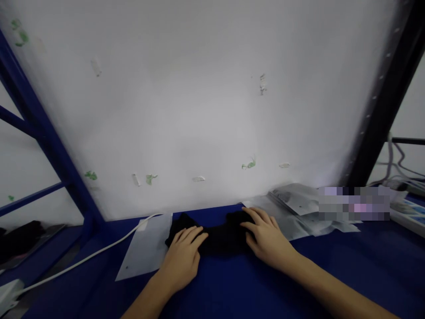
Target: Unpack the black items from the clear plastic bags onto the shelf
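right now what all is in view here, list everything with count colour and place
cloth: one, black, on the blue table in the near middle, under both hands
flat bag: one, pale grey, on the table just left of the cloth
bags: a loose pile, count unclear, clear and silvery, right of the cloth against the board
cable: one, white, runs from the lower left to the flat bag
table: one, blue, across the bottom
board: one, white with bits of tape, upright behind the table
frame: one, blue, left side
post: one, black, right side
left hand: flat on the cloth's left end
right hand: flat on the cloth's right end
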The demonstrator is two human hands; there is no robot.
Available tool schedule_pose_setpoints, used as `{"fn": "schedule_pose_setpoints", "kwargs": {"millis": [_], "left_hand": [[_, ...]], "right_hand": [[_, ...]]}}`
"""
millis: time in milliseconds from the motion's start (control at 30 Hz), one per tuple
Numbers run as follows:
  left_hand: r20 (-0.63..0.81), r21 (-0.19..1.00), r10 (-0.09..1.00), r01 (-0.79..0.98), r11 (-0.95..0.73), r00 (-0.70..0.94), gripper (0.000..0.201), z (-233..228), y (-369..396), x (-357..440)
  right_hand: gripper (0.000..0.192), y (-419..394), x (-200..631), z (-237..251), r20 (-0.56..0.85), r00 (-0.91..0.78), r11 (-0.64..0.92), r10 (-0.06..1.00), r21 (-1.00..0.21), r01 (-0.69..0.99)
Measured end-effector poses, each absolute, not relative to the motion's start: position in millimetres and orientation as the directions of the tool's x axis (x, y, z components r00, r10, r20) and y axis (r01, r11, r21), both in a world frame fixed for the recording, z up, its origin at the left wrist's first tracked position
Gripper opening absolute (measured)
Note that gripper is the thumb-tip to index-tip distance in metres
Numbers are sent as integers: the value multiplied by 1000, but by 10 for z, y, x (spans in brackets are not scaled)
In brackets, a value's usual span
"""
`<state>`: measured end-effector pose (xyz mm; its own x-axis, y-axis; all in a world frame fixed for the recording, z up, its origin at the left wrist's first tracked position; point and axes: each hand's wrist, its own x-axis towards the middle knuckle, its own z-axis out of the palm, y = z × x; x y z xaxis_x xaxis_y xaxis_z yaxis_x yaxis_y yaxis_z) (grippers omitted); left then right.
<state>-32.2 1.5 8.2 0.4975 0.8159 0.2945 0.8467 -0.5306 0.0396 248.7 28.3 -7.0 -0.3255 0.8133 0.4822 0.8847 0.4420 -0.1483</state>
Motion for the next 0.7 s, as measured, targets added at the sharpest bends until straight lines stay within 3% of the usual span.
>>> {"fn": "schedule_pose_setpoints", "kwargs": {"millis": [67, 233, 333, 433, 533, 600, 700], "left_hand": [[266, 35, 881, 910, -414, 391, 57, 76, 26, -319], [223, 74, 955, 974, -216, 195, 62, 59, 50, -329], [263, 100, 929, 950, -295, 261, 69, 40, 50, -351], [298, 85, 850, 875, -476, 434, 77, 47, 37, -358], [343, 54, 798, 838, -543, 495, 68, 93, 19, -339], [398, 27, 778, 841, -541, 487, 51, 143, 6, -319], [481, -9, 733, 838, -546, 482, 31, 246, -41, -281]], "right_hand": [[26, 295, 2515, -28, 501, -247, 363, 830, -147, 920], [31, 329, 2591, 3, 441, -224, 303, 869, -118, 945], [24, 340, 2595, -46, 422, -276, 362, 864, -137, 922], [56, 357, 2569, -120, 403, -327, 430, 855, -195, 882], [70, 377, 2542, -146, 394, -314, 437, 864, -276, 856], [67, 368, 2541, -93, 436, -284, 441, 854, -316, 840], [43, 287, 2568, 97, 529, -292, 510, 797, -330, 794]]}}
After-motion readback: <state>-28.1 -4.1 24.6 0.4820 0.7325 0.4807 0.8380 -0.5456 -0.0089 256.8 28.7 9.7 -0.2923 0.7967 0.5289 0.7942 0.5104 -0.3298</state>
